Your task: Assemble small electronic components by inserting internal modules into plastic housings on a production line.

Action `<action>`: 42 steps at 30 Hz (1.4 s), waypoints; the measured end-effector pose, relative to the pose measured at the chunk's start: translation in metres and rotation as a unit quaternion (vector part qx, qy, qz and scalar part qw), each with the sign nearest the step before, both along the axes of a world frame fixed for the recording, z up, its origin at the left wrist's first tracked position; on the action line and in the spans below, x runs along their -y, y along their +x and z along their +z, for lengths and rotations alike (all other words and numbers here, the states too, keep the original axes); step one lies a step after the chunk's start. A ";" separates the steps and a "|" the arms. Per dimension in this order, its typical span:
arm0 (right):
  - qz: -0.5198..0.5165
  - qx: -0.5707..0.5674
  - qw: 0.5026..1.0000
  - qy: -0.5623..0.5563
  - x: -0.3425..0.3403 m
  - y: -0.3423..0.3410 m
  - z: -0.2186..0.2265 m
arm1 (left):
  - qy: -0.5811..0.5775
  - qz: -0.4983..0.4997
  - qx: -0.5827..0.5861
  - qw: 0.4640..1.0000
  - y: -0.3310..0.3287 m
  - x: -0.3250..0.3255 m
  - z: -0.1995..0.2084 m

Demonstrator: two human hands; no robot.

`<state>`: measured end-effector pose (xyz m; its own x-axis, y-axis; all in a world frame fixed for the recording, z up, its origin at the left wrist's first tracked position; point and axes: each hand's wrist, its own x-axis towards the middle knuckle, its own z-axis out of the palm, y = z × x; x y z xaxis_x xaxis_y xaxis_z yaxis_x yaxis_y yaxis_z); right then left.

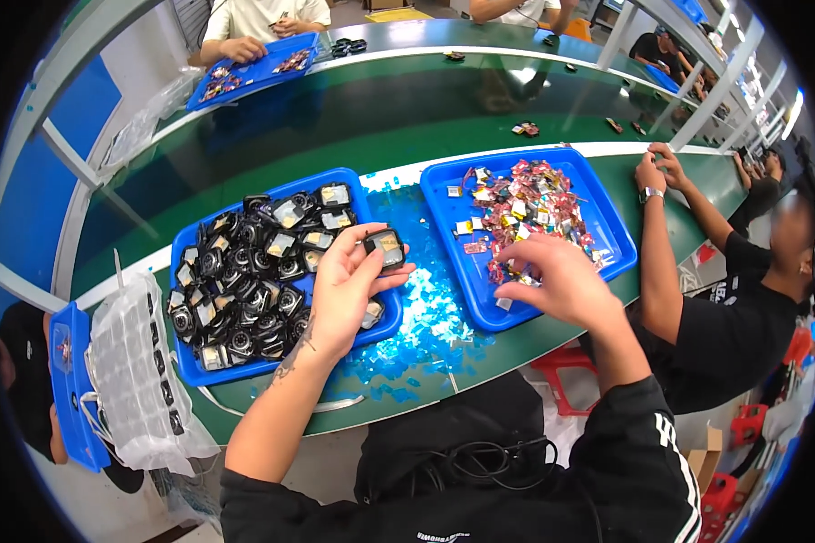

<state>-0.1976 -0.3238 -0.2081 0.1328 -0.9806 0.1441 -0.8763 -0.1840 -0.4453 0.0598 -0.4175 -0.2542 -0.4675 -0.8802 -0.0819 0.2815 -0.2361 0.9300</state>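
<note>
My left hand (349,285) grips a small black square-cornered device case (388,251) with a pale face between thumb and fingers. It is raised over the right rim of a blue tray (188,366) heaped with similar black cases (240,299), some showing round lens-like parts. My right hand (561,281) hovers at the near part of a second blue tray (611,195). Its thumb and fingers are curved and apart, with nothing seen held. Beneath it lies a pile of small silvery parts with red pieces (530,204). A small whitish piece (504,303) lies just below the thumb.
Blue film scraps (426,312) litter the green table between the trays. A clear compartmented plastic tray (131,362) stands at left. Beyond a white rail runs a green surface (335,109) with a few loose parts. A person's arm (661,262) is close on my right; others sit opposite.
</note>
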 end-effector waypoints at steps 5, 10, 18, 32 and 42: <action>-0.062 0.133 0.989 -0.001 0.010 -0.002 -0.020 | -0.026 0.007 0.000 1.000 0.000 0.007 -0.011; -0.135 0.108 0.985 0.006 0.014 -0.011 -0.016 | -0.067 -0.006 0.024 0.997 0.002 0.008 -0.012; -0.087 0.098 0.987 -0.088 0.029 -0.005 -0.017 | -0.133 0.021 0.068 0.989 0.005 0.002 -0.015; -0.067 0.519 0.844 0.120 0.023 0.016 -0.013 | -0.486 0.056 0.238 0.839 -0.004 -0.024 0.011; -0.009 0.692 0.655 0.305 0.030 0.067 -0.038 | -0.395 0.061 0.179 0.899 -0.003 -0.030 0.009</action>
<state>-0.1304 -0.3539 -0.2457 0.2777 -0.9110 -0.3049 0.4431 0.4030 -0.8008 0.0569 -0.3872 -0.2454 -0.4307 -0.7733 0.4652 -0.0905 0.5499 0.8303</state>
